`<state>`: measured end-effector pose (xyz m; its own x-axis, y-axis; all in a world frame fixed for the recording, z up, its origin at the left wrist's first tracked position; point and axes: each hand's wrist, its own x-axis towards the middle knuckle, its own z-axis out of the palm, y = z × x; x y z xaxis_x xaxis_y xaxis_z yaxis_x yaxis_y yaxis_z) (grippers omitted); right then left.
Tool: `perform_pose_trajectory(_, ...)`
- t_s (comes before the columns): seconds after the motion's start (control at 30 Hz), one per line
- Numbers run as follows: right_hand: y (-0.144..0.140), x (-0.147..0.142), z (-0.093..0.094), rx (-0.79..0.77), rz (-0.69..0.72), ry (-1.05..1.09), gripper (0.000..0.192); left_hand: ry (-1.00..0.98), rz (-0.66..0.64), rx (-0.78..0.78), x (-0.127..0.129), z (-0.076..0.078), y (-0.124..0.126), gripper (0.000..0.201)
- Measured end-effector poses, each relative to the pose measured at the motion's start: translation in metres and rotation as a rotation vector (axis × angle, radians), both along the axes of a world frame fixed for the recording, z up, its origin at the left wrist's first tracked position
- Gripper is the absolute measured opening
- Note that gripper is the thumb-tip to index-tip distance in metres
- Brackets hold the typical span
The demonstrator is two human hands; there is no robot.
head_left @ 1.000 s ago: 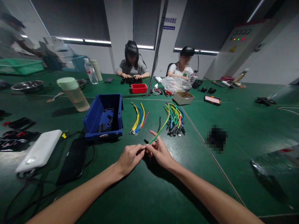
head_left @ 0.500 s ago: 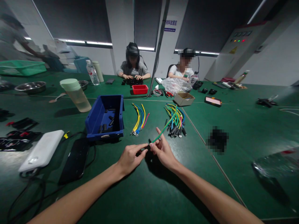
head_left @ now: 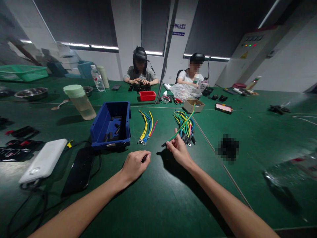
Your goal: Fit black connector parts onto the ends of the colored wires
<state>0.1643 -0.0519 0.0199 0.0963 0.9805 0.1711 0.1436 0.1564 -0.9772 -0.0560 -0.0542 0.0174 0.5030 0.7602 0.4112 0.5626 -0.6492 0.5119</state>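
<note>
One green-yellow wire [head_left: 182, 126] — pinched at its near end by the right hand [head_left: 178, 150]
Long axis ran up and away rightward, over the wire bundle [head_left: 185, 127]; left hand [head_left: 135, 163] loosely curled, holding nothing visible — beside, apart.

A wide table [head_left: 158, 198] covered in a dark green mat is seen, with a thin pale seam running across it and another slanting down its right side. On it are set a blue plastic bin [head_left: 110, 124] holding small black parts, a bundle of yellow, blue and pink wires [head_left: 147, 127] just to its right, and a larger bundle of multicoloured wires [head_left: 186, 125] further right. A white power bank [head_left: 44, 160] and a black phone [head_left: 78, 169] are laid at the left, with black cables around them. A pale green-lidded cup [head_left: 78, 100], a red tray [head_left: 147, 95], a small cardboard box [head_left: 193, 105] and a steel bowl [head_left: 31, 93] are placed farther back.
</note>
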Motion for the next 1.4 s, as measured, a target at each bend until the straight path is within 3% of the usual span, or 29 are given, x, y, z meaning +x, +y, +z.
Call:
perform_pose_trajectory(0.17, 0.008, 0.014, 0.001, -0.021, 0.001, -0.058, 0.085, 0.072, 0.022, 0.062, -0.001, 0.001, 0.003, 0.024)
perform_pose_trajectory(0.37, 0.012, 0.023, 0.004, -0.072, 0.015, 0.022, 0.082, 0.204, 0.051, 0.120, -0.002, -0.004, 0.008, 0.039)
perform_pose_trajectory(0.7, 0.018, 0.046, 0.015, -0.150, 0.125, 0.116, 0.028, 0.378, 0.129, 0.090, -0.004, -0.009, 0.012, 0.049)
perform_pose_trajectory(0.93, 0.021, 0.050, 0.017, -0.200, 0.038, 0.074, 0.026, 0.385, 0.180, 0.079, -0.004, -0.011, 0.011, 0.052)
perform_pose_trajectory(1.13, 0.027, 0.058, 0.005, -0.194, -0.130, -0.137, 0.017, 0.378, 0.219, 0.042, -0.005, -0.012, 0.012, 0.051)
perform_pose_trajectory(1.2, 0.030, 0.062, 0.001, -0.183, -0.209, -0.230, 0.022, 0.377, 0.218, 0.034, -0.005, -0.012, 0.012, 0.051)
perform_pose_trajectory(1.27, 0.030, 0.065, 0.001, -0.177, -0.298, -0.337, 0.041, 0.374, 0.220, 0.026, -0.005, -0.011, 0.012, 0.050)
perform_pose_trajectory(1.4, 0.025, 0.065, 0.012, -0.146, -0.433, -0.579, 0.061, 0.366, 0.234, 0.019, -0.005, -0.011, 0.011, 0.048)
